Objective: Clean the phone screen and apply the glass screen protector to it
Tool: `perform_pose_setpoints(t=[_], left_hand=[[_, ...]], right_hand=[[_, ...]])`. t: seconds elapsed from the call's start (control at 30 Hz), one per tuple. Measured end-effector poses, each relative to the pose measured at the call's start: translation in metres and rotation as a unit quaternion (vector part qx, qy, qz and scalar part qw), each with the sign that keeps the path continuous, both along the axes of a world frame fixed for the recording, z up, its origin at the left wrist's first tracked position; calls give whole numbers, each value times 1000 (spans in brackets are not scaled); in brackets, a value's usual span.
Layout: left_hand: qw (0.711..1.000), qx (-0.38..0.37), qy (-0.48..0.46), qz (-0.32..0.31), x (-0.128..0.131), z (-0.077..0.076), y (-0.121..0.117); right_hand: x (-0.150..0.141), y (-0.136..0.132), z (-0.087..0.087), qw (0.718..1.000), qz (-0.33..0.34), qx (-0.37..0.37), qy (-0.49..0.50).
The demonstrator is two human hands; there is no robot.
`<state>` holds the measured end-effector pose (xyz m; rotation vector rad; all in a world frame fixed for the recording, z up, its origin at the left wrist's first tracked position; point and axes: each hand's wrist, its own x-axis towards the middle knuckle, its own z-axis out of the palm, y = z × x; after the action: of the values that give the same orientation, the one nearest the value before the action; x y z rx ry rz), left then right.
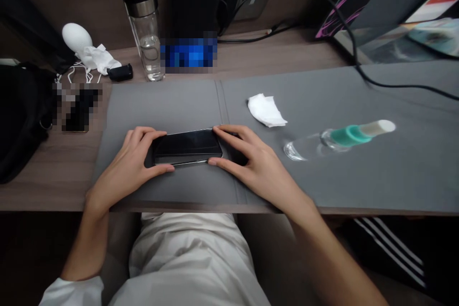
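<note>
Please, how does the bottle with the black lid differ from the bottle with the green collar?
The black-lidded bottle stands upright; the green-collared bottle lies on its side. The first is on the bare wooden desk; the second is on the grey mat. The first has a dark top, the second a whitish tip. Both have clear bodies.

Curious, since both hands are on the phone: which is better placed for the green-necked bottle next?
Probably the right hand: nearer the green-necked bottle. The left hand is across the phone.
</note>
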<state>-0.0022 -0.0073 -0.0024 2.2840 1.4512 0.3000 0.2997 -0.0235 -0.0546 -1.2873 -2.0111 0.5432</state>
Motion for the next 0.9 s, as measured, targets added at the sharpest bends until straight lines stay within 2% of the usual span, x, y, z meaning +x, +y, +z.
perform_pose_setpoints(t=[0.67, 0.9], left_hand=[[1000, 0, 10, -3, 1, 1, -1], [1000, 0, 10, -3, 0, -1, 0]], right_hand=[[0, 0, 4, 999, -1, -20, 35], [0, -5, 2, 1000, -15, 6, 18]])
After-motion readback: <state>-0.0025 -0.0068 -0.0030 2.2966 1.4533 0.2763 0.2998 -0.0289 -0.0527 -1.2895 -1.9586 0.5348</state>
